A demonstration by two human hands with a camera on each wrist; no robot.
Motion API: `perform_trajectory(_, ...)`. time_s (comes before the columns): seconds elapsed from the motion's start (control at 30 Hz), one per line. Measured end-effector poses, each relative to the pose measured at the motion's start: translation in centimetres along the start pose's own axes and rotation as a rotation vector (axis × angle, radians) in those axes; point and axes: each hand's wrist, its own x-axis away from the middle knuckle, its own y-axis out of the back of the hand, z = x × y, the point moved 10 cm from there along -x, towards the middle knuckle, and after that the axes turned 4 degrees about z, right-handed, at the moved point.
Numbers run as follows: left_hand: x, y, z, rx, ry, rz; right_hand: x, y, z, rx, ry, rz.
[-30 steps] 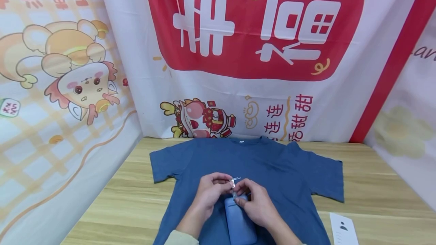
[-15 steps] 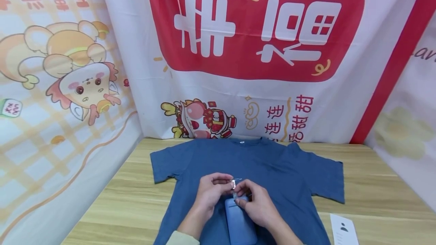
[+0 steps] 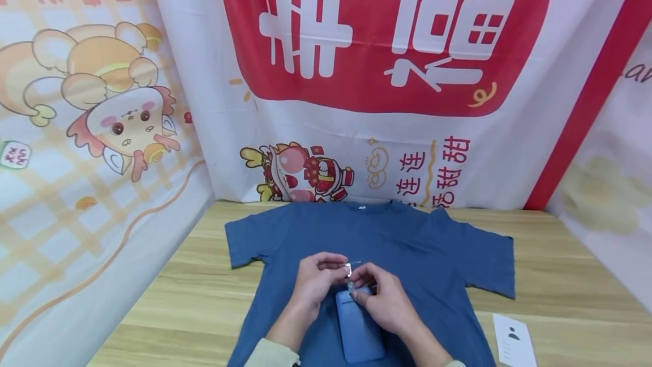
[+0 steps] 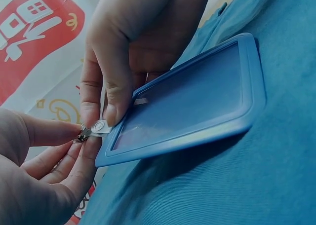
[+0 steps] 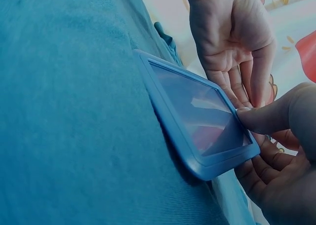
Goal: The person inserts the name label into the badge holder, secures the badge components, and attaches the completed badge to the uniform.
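Observation:
A blue badge holder (image 3: 359, 330) with a clear window lies over a blue T-shirt (image 3: 417, 265), its strap end raised toward the hands. In the left wrist view, a clear strap with a snap (image 4: 100, 126) joins its top edge to a small metal clip (image 4: 84, 133). My left hand (image 3: 317, 279) pinches that clip between thumb and fingers. With its thumb on the strap and fingers behind, my right hand (image 3: 381, 299) grips the strap beside the holder's top edge. The right wrist view shows the right thumb (image 5: 261, 117) at the holder's edge; fingers mostly hide the clip there.
The T-shirt is spread on a wooden table (image 3: 168, 287). A white card (image 3: 513, 341) with a dark figure printed on it lies at the right. Printed cloth hangings (image 3: 316, 118) stand behind and at both sides.
The head view has tipped slightly, so the backdrop and table sit a little higher. Both hands keep the same hold on the clip and strap.

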Motion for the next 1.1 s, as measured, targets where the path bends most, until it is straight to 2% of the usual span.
perform_trajectory(0.2,-0.04,0.18,-0.02,-0.001,0.009,0.000,-0.12,-0.06,0.03,0.003,-0.018,0.010)
perform_trajectory(0.7,-0.01,0.54,-0.02,-0.017,0.003,-0.025,0.01,-0.24,0.35,0.033,0.044,-0.002)
perform_trajectory(1.1,0.06,0.30,-0.02,0.012,0.005,-0.040,0.14,-0.08,0.63,0.039,0.087,-0.025)
